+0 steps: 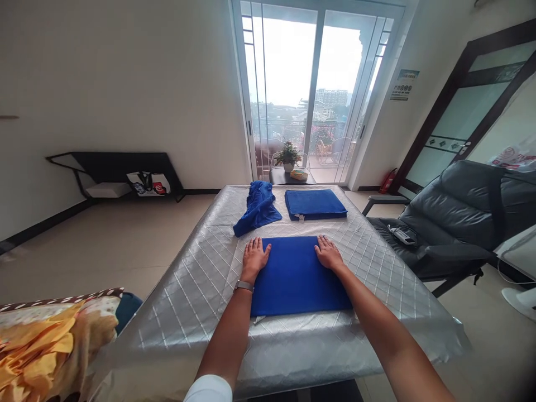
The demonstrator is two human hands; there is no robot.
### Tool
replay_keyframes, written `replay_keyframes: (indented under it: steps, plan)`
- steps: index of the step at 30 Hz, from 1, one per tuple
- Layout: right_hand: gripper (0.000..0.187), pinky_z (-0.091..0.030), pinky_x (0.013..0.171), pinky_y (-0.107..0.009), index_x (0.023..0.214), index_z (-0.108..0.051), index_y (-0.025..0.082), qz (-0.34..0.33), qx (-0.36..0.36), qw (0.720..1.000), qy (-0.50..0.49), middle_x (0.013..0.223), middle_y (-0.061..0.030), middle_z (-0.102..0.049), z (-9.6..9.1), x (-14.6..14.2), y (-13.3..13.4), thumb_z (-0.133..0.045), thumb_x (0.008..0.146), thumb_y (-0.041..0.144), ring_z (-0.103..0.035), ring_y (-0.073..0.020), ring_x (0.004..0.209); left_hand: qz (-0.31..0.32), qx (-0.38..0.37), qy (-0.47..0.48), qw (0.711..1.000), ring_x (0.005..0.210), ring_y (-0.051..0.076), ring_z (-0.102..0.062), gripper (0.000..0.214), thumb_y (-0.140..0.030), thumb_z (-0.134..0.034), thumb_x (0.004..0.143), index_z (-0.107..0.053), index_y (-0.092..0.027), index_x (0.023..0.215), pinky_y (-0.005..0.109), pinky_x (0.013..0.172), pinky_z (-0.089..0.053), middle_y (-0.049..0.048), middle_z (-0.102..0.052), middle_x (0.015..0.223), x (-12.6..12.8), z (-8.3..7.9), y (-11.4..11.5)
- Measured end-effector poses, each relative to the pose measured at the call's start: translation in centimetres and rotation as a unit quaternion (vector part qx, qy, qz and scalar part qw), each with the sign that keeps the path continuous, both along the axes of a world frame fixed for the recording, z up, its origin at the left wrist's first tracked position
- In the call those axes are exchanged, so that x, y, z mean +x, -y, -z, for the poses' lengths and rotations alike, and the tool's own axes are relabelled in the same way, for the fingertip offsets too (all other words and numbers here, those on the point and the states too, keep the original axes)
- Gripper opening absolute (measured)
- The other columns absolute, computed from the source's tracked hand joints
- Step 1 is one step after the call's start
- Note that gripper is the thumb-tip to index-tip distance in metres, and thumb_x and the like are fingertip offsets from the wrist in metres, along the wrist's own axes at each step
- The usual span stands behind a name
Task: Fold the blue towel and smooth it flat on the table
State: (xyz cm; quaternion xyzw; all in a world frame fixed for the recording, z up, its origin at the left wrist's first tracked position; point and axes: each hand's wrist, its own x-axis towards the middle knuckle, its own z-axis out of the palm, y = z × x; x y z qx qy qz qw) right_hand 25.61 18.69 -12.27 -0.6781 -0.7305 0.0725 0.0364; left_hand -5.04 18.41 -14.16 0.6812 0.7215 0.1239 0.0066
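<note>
Frame centre: your left hand [254,258] and right hand [329,252] press open-palmed on the folded blue towel [295,279], flattening its far corners.

Crumpled blue cloth [257,207] just beyond left fingers [256,245]; folded towel stack [315,204] beyond right fingers [324,244]; potted plant [288,155] well beyond both; black recliner [452,218] well right of right fingers.

Left hand [254,258] and right hand [329,252] lie flat, arms outstretched.
</note>
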Motion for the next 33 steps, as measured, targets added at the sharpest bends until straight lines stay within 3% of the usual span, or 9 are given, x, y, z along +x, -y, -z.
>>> replay_keyframes:
  steps: [7, 14, 20, 22, 24, 28, 30, 33]
  plan:
    - [0.065, -0.01, 0.125, -0.038, 0.16, -0.023, 0.013, 0.001, -0.032, 0.999, 0.01, 0.168, -0.0058, -0.017, -1.3, -0.1, -0.8, -0.021, 0.103, 0.042, -0.012, -0.0192, 0.155, 0.009, -0.018, 0.023, 1.0, 0.151, 0.029, -0.026, 0.071, -0.055, -0.024, 0.103, -0.035, -0.009, 0.155, 0.043, 0.123, -0.019, 0.0144, -0.033, 0.162, -0.2, -0.5, 0.0]
    - [0.066, -0.008, 0.125, -0.039, 0.161, -0.02, 0.011, 0.002, 0.002, 1.0, 0.004, 0.168, -0.0058, -0.015, -0.1, -0.1, -0.6, -0.017, 0.103, 0.043, -0.009, -0.0179, 0.155, 0.007, -0.012, 0.016, 1.0, 0.151, 0.029, -0.028, 0.068, -0.054, -0.027, 0.102, -0.037, -0.01, 0.154, 0.044, 0.123, -0.021, 0.0144, -0.035, 0.162, 0.0, -0.5, 0.1]
    - [0.066, -0.008, 0.125, -0.039, 0.16, -0.022, 0.01, 0.004, 0.015, 1.0, -0.009, 0.168, -0.0066, -0.017, 0.1, -0.1, -0.5, -0.018, 0.103, 0.042, -0.011, -0.0182, 0.155, -0.015, 0.072, -0.015, 0.997, 0.149, 0.029, -0.031, 0.066, -0.049, -0.028, 0.103, -0.043, -0.005, 0.15, 0.045, 0.123, -0.021, 0.0182, -0.04, 0.158, 1.0, -2.1, 1.4]
    - [0.065, -0.008, 0.125, -0.039, 0.16, -0.023, 0.011, 0.005, 0.022, 1.0, -0.017, 0.167, -0.0066, -0.018, 0.2, -0.2, -0.5, -0.02, 0.103, 0.042, -0.012, -0.0184, 0.155, 0.013, 0.095, -0.009, 0.995, 0.148, 0.029, -0.034, 0.063, -0.048, -0.027, 0.103, -0.046, -0.008, 0.148, 0.045, 0.123, -0.023, 0.0166, -0.044, 0.156, 2.7, -2.8, 2.2]
    - [0.065, -0.009, 0.125, -0.039, 0.16, -0.024, 0.011, 0.008, 0.028, 0.999, -0.025, 0.167, -0.0067, -0.02, 0.2, -0.3, -0.5, -0.021, 0.103, 0.042, -0.012, -0.0184, 0.155, 0.085, 0.092, 0.005, 0.992, 0.146, 0.028, -0.037, 0.061, -0.049, -0.027, 0.103, -0.048, -0.012, 0.148, 0.043, 0.122, -0.026, 0.0137, -0.048, 0.154, 5.3, -3.2, 2.8]
    - [0.063, -0.011, 0.125, -0.04, 0.159, -0.025, 0.011, 0.006, 0.029, 0.999, -0.034, 0.167, -0.0075, -0.021, 0.0, -0.2, -0.1, -0.022, 0.103, 0.039, -0.014, -0.0195, 0.154, 0.242, 0.057, 0.053, 0.967, 0.144, 0.026, -0.041, 0.063, -0.054, -0.03, 0.103, -0.048, -0.014, 0.148, 0.039, 0.122, -0.027, 0.0136, -0.05, 0.153, 12.8, -3.4, 2.3]
    - [0.062, -0.011, 0.125, -0.04, 0.16, -0.024, 0.012, -0.01, 0.028, 0.999, -0.032, 0.167, -0.007, -0.019, 0.0, 0.0, 0.1, -0.026, 0.102, 0.036, -0.012, -0.0202, 0.155, 0.274, 0.038, 0.098, 0.956, 0.144, 0.026, -0.041, 0.063, -0.054, -0.03, 0.103, -0.048, -0.012, 0.147, 0.039, 0.122, -0.027, 0.0156, -0.05, 0.152, 16.6, -3.2, 1.2]
    - [0.069, -0.008, 0.126, -0.038, 0.161, -0.023, 0.014, -0.037, 0.025, 0.999, -0.022, 0.167, -0.0066, -0.02, 0.2, 0.5, 0.3, -0.04, 0.097, 0.032, -0.012, -0.0218, 0.155, 0.272, 0.012, 0.174, 0.947, 0.144, 0.024, -0.041, 0.059, -0.05, -0.031, 0.104, -0.05, -0.013, 0.145, 0.04, 0.121, -0.028, 0.0162, -0.05, 0.152, 20.8, -2.8, -0.7]
